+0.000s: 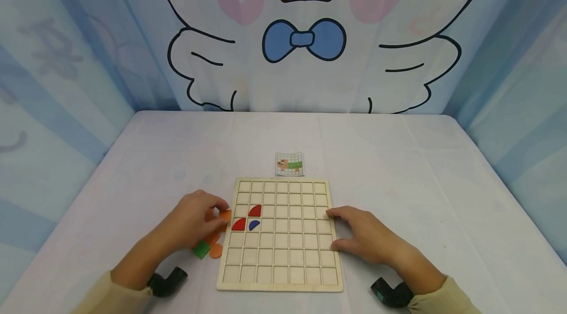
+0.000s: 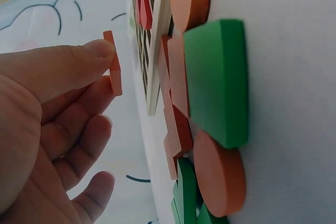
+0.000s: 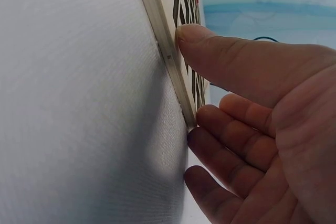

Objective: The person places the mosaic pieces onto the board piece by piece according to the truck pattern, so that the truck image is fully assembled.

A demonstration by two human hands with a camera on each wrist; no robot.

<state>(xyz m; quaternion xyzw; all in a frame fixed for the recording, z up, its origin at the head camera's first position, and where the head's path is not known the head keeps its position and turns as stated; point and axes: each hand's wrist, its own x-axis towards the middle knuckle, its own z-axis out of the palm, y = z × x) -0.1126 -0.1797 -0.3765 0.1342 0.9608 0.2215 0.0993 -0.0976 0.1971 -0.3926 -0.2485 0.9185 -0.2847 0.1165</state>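
Note:
My left hand (image 1: 197,220) pinches a thin orange piece (image 2: 116,72) between thumb and fingertips, just left of the wooden grid board (image 1: 283,285); its full outline cannot be told, being edge-on in the left wrist view. On the board lie two red quarter-circle pieces (image 1: 239,224) and a blue half-circle piece (image 1: 254,225), all toward its left side. The right hand (image 1: 369,235) rests at the board's right edge, its thumb (image 3: 197,34) touching the rim and the other fingers loosely bent. Below the left hand are a green block (image 2: 215,82) and an orange disc (image 2: 219,174).
More orange and green pieces (image 2: 184,192) lie loosely piled beside the board's left edge, partly hidden by the left hand in the head view. Behind the board is a small picture card (image 1: 290,164) with a gridded animal. A printed curtain (image 1: 305,82) stands at the table's back.

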